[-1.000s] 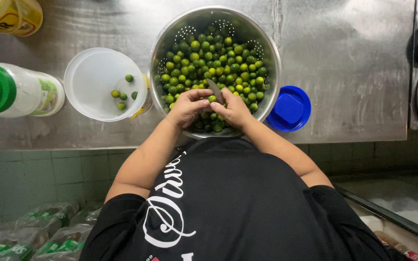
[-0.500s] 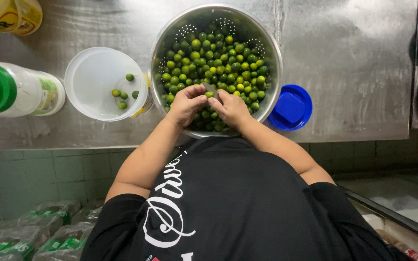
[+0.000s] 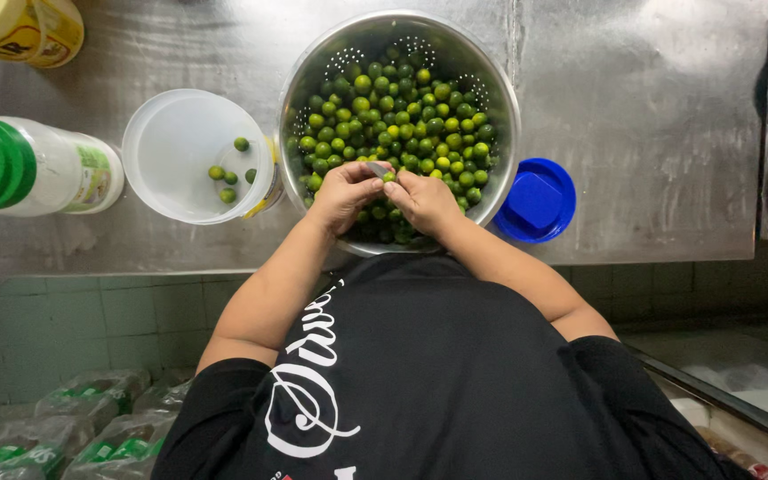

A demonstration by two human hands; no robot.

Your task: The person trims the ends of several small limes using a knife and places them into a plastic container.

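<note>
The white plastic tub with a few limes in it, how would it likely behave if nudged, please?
The white plastic tub probably slides easily on the smooth steel counter, being nearly empty. Its few small green limes would likely roll about inside.

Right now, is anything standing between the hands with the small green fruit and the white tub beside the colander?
Nothing visible: the colander and white tub sit side by side, only their rims between.

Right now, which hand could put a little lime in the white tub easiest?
Probably the left hand: the white tub sits on its side, just beyond it. The right hand would have to cross over. But the left pinches a small silver blade, and the right pinches the lime.
</note>
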